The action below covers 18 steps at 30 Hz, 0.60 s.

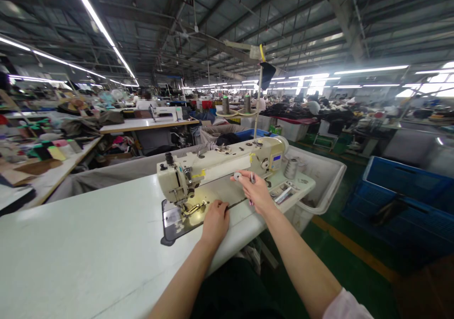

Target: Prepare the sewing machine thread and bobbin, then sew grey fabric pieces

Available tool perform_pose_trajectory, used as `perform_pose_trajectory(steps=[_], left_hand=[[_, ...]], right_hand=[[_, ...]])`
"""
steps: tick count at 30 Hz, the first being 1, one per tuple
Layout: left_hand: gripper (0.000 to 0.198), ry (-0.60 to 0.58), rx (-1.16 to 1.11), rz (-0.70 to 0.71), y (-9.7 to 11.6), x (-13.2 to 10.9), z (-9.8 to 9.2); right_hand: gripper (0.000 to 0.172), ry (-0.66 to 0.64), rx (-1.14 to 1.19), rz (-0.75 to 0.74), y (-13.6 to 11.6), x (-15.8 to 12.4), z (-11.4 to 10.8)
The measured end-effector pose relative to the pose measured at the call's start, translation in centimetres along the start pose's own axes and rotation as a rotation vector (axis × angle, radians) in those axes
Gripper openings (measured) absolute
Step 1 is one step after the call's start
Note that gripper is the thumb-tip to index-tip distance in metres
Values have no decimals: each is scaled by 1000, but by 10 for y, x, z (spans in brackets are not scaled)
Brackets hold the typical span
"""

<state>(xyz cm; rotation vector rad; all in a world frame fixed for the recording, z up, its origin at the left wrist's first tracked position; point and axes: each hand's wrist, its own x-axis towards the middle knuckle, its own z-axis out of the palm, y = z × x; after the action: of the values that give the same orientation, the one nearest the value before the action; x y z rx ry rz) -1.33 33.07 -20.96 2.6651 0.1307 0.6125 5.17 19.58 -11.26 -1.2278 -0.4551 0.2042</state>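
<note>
In the head view, my right hand (258, 192) is raised over the bed of a cream sewing machine (220, 157). Its thumb and fingers pinch a small round metal bobbin (237, 176). A slim tool, perhaps thread snips (252, 179), is tucked in the same hand; its exact kind is unclear. My left hand (215, 220) rests on the front edge of the metal machine bed, right of the needle area (184, 205). Its fingers are loosely bent, their tips partly hidden, and I see nothing held there.
The pale table (88, 248) extends left. A grey thread cone (291, 169) and a tray of small parts (283, 192) sit at the machine's right end. Beyond are a white bin (328, 170) and blue crates (397, 210). A thread stand (258, 101) rises behind.
</note>
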Motion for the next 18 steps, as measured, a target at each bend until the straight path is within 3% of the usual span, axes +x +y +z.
perform_pose_trajectory(steps=[3, 6, 9, 14, 18], left_hand=[[30, -10, 0, -13, 1, -1, -1], [30, -23, 4, -23, 1, -1, -2], [30, -19, 1, -23, 2, -2, -3], [29, -17, -17, -24, 1, -2, -5], [28, -12, -23, -20, 0, -2, -4]], right_hand=[[36, 76, -201, -197, -10, 16, 4], [29, 164, -543, -473, -24, 41, 8], [27, 144, -891, -639, -36, 68, 16], [32, -21, -1290, -631, -51, 98, 27], [32, -171, -1587, -599, -65, 96, 34]])
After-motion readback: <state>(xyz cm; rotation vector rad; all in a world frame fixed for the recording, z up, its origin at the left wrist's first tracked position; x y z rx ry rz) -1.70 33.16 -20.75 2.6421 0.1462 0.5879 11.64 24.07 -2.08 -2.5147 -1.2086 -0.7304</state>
